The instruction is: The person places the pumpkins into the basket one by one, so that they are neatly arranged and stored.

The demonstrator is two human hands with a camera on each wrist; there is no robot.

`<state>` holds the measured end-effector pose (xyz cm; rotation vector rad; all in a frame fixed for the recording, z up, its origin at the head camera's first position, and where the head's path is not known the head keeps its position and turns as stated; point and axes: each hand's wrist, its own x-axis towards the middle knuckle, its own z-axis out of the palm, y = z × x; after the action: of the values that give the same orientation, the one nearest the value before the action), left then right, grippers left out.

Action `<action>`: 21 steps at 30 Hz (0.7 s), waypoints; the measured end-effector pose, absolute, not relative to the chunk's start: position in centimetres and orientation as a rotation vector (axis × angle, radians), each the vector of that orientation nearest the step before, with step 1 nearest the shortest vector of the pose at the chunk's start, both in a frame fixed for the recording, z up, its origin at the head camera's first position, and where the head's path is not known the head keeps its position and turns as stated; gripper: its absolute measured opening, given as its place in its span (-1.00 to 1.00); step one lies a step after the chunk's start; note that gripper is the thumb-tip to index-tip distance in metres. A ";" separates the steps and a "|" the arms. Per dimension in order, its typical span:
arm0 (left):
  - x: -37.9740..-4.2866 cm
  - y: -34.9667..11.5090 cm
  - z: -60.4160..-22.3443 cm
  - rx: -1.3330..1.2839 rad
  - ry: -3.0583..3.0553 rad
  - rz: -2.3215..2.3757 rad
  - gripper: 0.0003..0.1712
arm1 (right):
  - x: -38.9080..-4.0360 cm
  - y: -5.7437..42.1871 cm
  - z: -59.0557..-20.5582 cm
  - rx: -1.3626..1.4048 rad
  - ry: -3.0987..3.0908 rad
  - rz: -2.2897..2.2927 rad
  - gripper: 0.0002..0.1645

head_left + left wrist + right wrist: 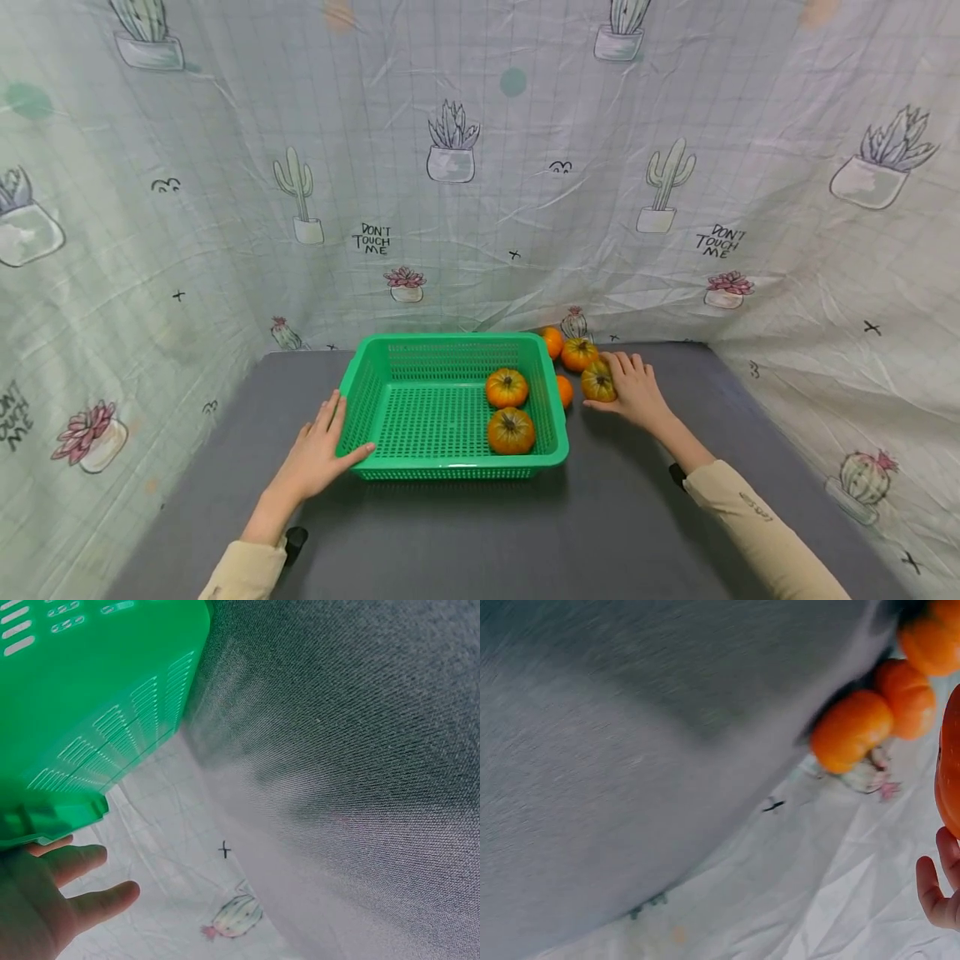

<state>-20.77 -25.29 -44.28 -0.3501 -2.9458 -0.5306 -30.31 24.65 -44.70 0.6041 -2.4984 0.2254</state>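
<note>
A green plastic basket stands on the grey table with two small ribbed orange pumpkins inside, a rear pumpkin and a front pumpkin, both along its right side. My left hand is at the basket's left front corner, fingers spread and fairly straight, thumb over the front rim. The left wrist view shows those fingers beside the basket rim. To the basket's right, my right hand holds another small pumpkin, its fingers around the far side and thumb at the near side. Only an edge of this held pumpkin shows in the right wrist view.
Just right of the basket lie more pumpkins: a back one, one beside it and one partly hidden by the basket wall. A cactus-print cloth hangs behind and at both sides of the grey table.
</note>
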 end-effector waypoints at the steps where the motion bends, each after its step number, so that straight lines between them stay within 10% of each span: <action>1: -20.8 -25.3 -44.3 -0.347 -2.946 -0.533 0.11 | -30.2 24.4 -44.5 0.609 -2.492 0.243 0.18; 21: -20.7 -25.3 -44.2 -0.339 -2.960 -0.546 0.12 | -28.3 17.7 -40.2 0.709 -2.547 0.369 -0.07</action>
<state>-20.74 -25.29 -44.21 -0.3388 -2.9599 -0.5465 -28.30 17.68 -40.20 0.7091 -2.5473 0.3688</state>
